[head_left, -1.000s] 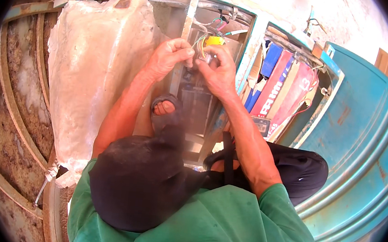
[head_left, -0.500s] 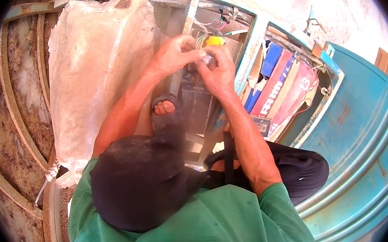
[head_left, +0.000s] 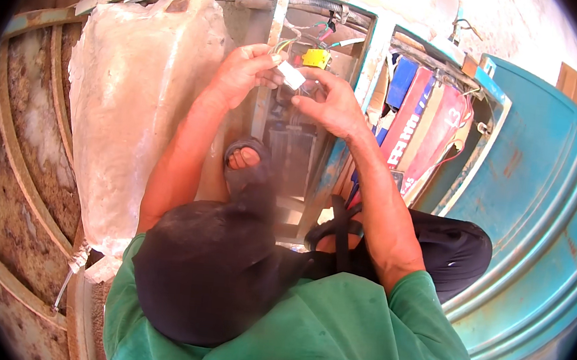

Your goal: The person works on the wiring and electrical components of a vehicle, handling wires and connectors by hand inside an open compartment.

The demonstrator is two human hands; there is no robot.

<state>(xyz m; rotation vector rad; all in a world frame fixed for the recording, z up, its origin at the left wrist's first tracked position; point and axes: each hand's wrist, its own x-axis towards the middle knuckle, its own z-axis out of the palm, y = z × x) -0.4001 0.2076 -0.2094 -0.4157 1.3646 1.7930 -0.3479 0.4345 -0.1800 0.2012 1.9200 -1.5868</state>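
My left hand (head_left: pixel 243 73) pinches a small white wire connector (head_left: pixel 291 75) between thumb and fingers. Thin coloured wires (head_left: pixel 284 44) run down to the left hand from the frame above. On the connector's other side, my right hand (head_left: pixel 333 105) has its thumb and index finger spread, with nothing between them. Its index fingertip is close to the connector; whether they touch I cannot tell. Just behind the hands hangs a yellow boxy part (head_left: pixel 316 58), with cables (head_left: pixel 327 31) above it.
A worn pale-blue metal frame (head_left: pixel 375 57) surrounds the opening. To the left stands a large dusty beige tank (head_left: pixel 136 112). Red and blue cartons (head_left: pixel 407 122) fill the right bay, beside a turquoise panel (head_left: pixel 520 200). My sandalled foot (head_left: pixel 244 157) is below my hands.
My hands were close together around a small item. The right hand has drawn away to the right and its fingers have parted, leaving the white connector showing in the left hand.
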